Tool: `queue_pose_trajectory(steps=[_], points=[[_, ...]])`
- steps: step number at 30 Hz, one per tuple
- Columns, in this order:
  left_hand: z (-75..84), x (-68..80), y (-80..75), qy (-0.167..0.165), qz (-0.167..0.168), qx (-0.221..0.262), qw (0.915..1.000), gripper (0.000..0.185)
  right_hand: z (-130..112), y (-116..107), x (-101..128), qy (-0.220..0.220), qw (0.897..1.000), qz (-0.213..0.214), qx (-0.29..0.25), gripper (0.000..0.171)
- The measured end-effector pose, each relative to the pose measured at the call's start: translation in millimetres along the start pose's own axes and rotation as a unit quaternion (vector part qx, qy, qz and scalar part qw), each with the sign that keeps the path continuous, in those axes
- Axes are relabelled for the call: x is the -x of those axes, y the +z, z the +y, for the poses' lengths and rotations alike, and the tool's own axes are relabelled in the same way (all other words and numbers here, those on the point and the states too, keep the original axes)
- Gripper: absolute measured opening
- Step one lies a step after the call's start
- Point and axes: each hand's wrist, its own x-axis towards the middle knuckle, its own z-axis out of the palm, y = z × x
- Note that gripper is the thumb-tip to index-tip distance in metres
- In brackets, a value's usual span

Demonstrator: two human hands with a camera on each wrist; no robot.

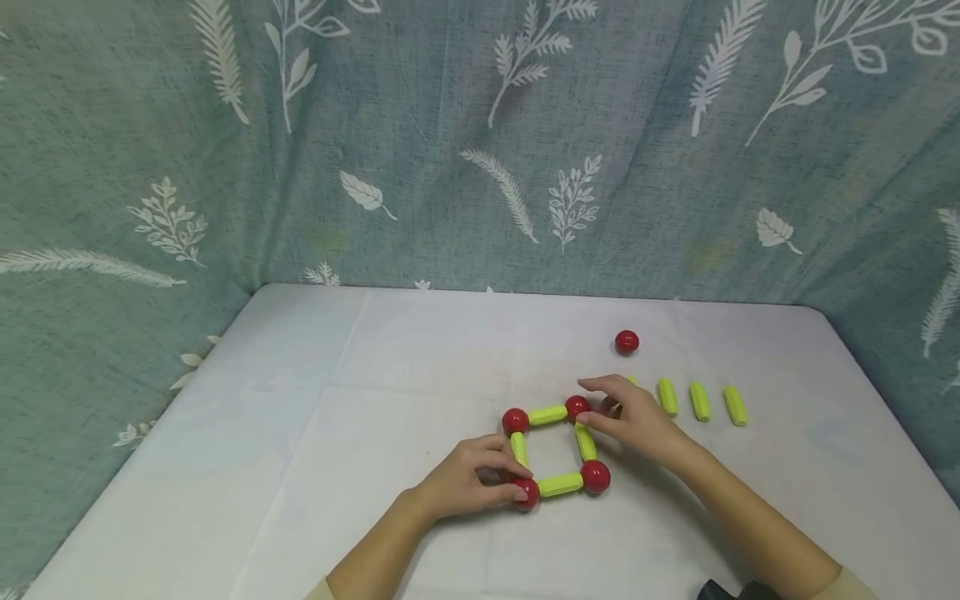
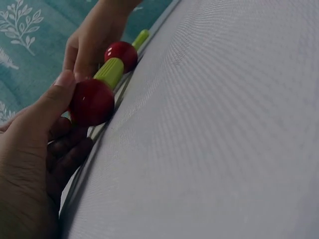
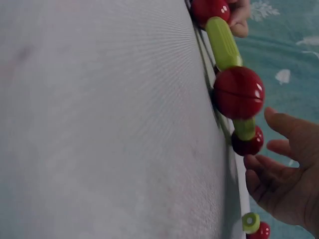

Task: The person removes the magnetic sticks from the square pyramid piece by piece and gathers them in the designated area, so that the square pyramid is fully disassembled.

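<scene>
Under left hand (image 1: 461, 479), red ball (image 1: 527, 493) half hidden, seemingly pinched.

Curtained tabletop booth: leaf-print cloth (image 1: 450, 150), white table (image 1: 337, 400)

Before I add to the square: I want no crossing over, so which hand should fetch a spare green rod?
Right hand: probably best, since the green rods lie just beyond it, while the left hand pinches a corner ball.
</scene>
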Motion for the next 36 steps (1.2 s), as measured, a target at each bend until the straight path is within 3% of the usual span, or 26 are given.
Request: queue_pose_trajectory(steps=[3,6,9,11,14,17,19,23,30,36], points=[[-9.1,2.6,2.7,-0.005,0.016,0.014,0.9998,0.013,-0.1,7.1,-6.3,0.017,0.999,-0.037,0.008,0.051],[-22.8,7.4,7.4,-0.019,0.067,-0.012,0.9975,0.013,-0.3,12.2,-11.5,0.023,0.998,-0.060,-0.001,0.045],[-33.2,11.8,11.6,-0.061,0.131,-0.051,0.9881,0.016,-2.7,16.5,-13.0,0.025,0.997,-0.077,-0.017,0.035],[-35.1,12.6,12.4,-0.100,0.155,-0.072,0.9802,0.020,-5.2,19.3,-12.4,0.018,0.995,-0.091,-0.022,0.030],[-35.7,12.3,13.0,-0.157,0.143,-0.101,0.9719,0.025,-8.7,24.1,-10.0,-0.008,0.994,-0.104,-0.021,0.029],[-34.3,9.9,13.4,-0.187,0.111,-0.138,0.9664,0.026,-10.6,28.5,-8.4,-0.035,0.994,-0.100,-0.019,0.027],[-33.0,8.2,13.7,-0.198,0.098,-0.156,0.9628,0.023,-10.1,31.0,-8.0,-0.045,0.995,-0.092,-0.017,0.024],[-31.1,7.0,14.1,-0.220,0.099,-0.144,0.9597,0.019,-8.8,35.8,-8.2,-0.059,0.996,-0.063,-0.003,0.019],[-28.6,7.1,13.6,-0.237,0.110,-0.118,0.9580,0.017,-5.7,40.6,-7.0,-0.074,0.997,-0.011,0.010,0.031],[-27.4,7.3,14.6,-0.251,0.124,-0.119,0.9526,0.019,-2.6,33.2,-9.1,-0.100,0.994,0.039,-0.023,0.037]])
